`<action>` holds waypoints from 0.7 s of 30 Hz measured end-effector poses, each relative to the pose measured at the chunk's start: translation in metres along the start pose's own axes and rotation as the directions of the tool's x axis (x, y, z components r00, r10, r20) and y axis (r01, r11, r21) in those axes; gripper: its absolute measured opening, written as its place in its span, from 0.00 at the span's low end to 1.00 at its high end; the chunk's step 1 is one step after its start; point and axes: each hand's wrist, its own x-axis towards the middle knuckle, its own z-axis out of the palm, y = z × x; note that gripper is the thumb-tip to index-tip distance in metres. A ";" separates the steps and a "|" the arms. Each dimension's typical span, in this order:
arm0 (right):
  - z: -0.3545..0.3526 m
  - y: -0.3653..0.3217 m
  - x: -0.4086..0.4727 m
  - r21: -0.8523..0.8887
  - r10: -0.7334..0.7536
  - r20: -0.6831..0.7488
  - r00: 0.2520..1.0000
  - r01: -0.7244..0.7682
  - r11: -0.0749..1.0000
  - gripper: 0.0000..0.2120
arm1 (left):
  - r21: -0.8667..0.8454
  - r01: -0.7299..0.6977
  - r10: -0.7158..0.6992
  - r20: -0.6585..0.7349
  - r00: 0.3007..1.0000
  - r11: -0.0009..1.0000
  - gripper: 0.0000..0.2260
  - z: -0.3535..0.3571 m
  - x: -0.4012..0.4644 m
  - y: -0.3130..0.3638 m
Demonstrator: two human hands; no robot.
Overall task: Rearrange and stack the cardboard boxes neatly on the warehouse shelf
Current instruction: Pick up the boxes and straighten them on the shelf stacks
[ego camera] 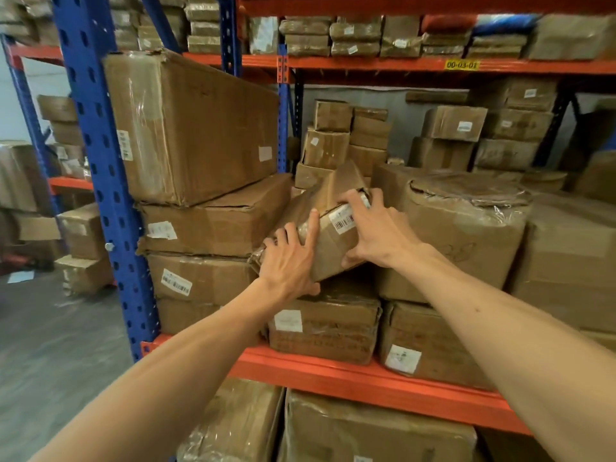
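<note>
Cardboard, brown and creased, makes up the tilted box [328, 225] that I hold between both hands on the middle level of the warehouse shelf [333, 365]. My left hand [290, 261] lies spread against its near left corner, fingers extended over the top and thumb under the lower edge; my right hand [373, 228] is curled over the upper right edge beside the white barcode label [345, 220], thumb pressing the front face. Neither hand is closed fully; each is clamped on the box by fingers and thumb. The box sits askew, wedged between the stack of long cartons [213, 215] on the left and the large film-wrapped carton [463, 235] on the right, resting on a flat taped carton [325, 328] below. Its dented corners and glossy tape suggest soft, yielding walls and a slightly slick surface; it looks moderately light. Gripping at opposite corners, near the stiffer edges, seems the safest hold.
</note>
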 end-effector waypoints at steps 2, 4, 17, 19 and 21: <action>0.008 0.003 -0.002 0.053 0.033 -0.011 0.999 -0.033 0.998 0.52 | 0.057 -0.024 0.024 -0.006 1.000 0.998 0.68 0.003 0.000 -0.001; 0.018 0.006 -0.009 0.135 0.078 -0.019 0.997 -0.074 0.988 0.51 | 0.124 -0.063 0.065 -0.008 0.998 0.990 0.68 0.001 0.001 -0.004; 0.063 -0.001 -0.022 -0.357 0.058 0.028 0.998 -0.044 0.933 0.45 | 0.143 -0.397 0.371 0.178 0.912 0.907 0.48 -0.001 0.012 -0.038; 0.068 0.011 -0.018 -0.262 -0.079 0.095 0.992 0.101 0.960 0.46 | 0.052 -0.376 0.357 0.219 0.908 0.925 0.40 -0.005 0.017 -0.042; 0.072 0.026 -0.017 -0.089 -0.143 0.153 0.978 0.158 0.983 0.44 | 0.048 -0.385 0.370 0.193 0.909 0.922 0.36 0.002 0.015 -0.045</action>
